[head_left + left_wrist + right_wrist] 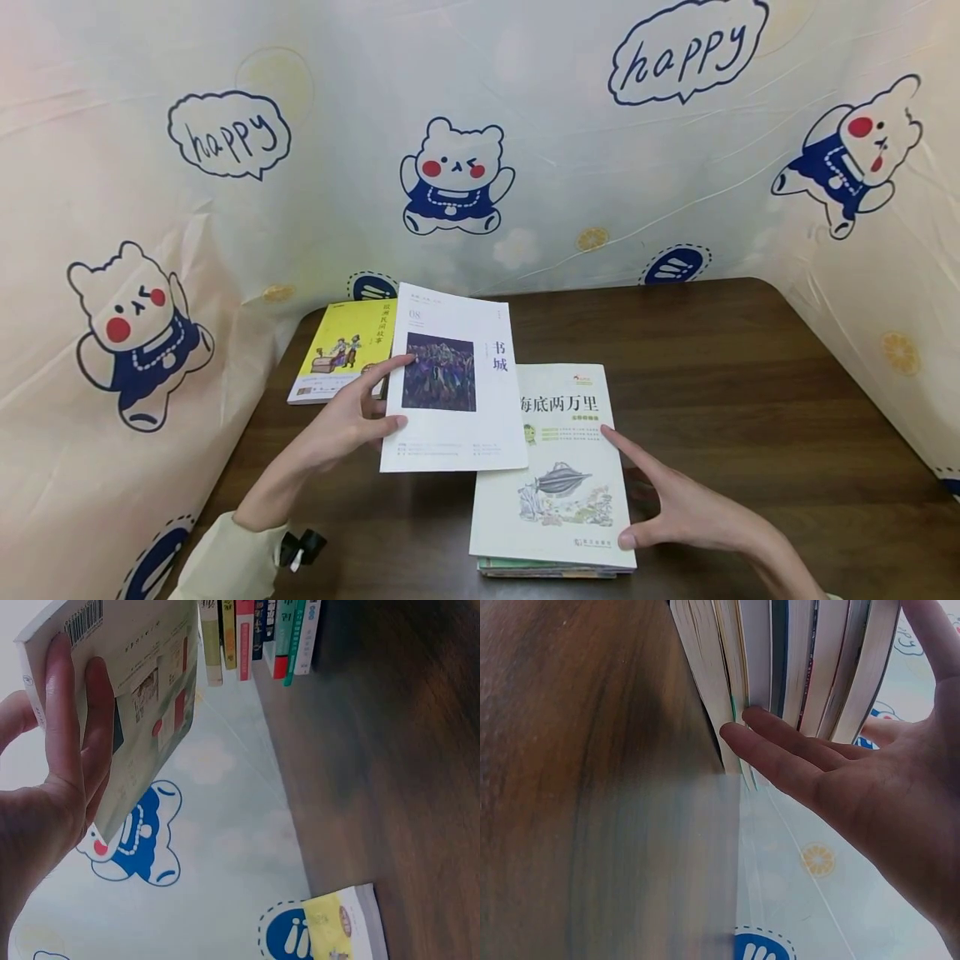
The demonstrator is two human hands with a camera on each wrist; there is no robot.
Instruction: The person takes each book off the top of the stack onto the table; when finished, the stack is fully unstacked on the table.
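Observation:
My left hand (pixel 337 433) holds a white book (pixel 450 437) with a dark picture on its cover, thumb and index finger on the front. In the left wrist view, more fingers lie across its back cover near a barcode. The held book overlaps the upper left of a book stack, whose top book (pixel 498 521) has a pale cover with an airship-like drawing. At the stack's right side is my right hand (pixel 678 504), thumb and index finger at the top cover's edge. In the right wrist view, its extended fingers touch the stacked page edges (pixel 829 667).
A yellow book (pixel 341 346) lies at the table's back left, partly behind the held book. The dark wooden table (pixel 712 358) reaches a patterned cloth (pixel 562 175) hanging behind and at both sides. Several coloured spines (pixel 244 645) show in the left wrist view.

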